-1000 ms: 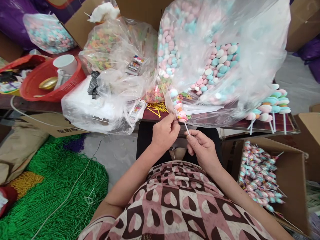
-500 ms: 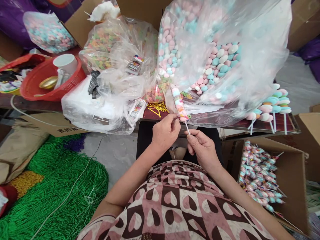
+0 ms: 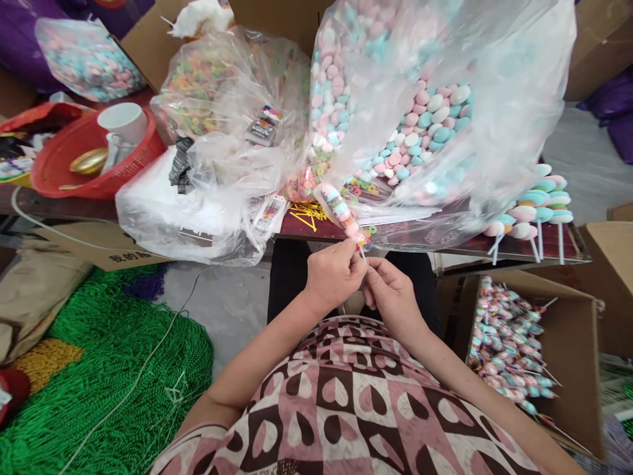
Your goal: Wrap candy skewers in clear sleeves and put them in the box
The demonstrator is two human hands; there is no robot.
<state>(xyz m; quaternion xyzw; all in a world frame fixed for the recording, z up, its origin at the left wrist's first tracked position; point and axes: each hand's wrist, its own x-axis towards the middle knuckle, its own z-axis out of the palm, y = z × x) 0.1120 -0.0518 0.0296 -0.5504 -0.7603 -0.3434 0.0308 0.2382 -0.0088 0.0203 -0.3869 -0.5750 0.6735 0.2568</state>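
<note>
Holding, head view: wrapped candy skewer [image 3: 342, 214] at centre, tip toward eleven o'clock. Person's left hand [image 3: 333, 274] pinching lower end of wrapper [image 3: 327, 192]; right hand [image 3: 393, 295] gripping stick [image 3: 362, 253]. Loosened pinch might free wrapper; hard twist, bend stick.

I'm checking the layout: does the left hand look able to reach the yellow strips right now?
Probably yes: the yellow strips lie just beyond the left hand, their near side uncovered, though that hand is occupied with the candy stick.
</note>
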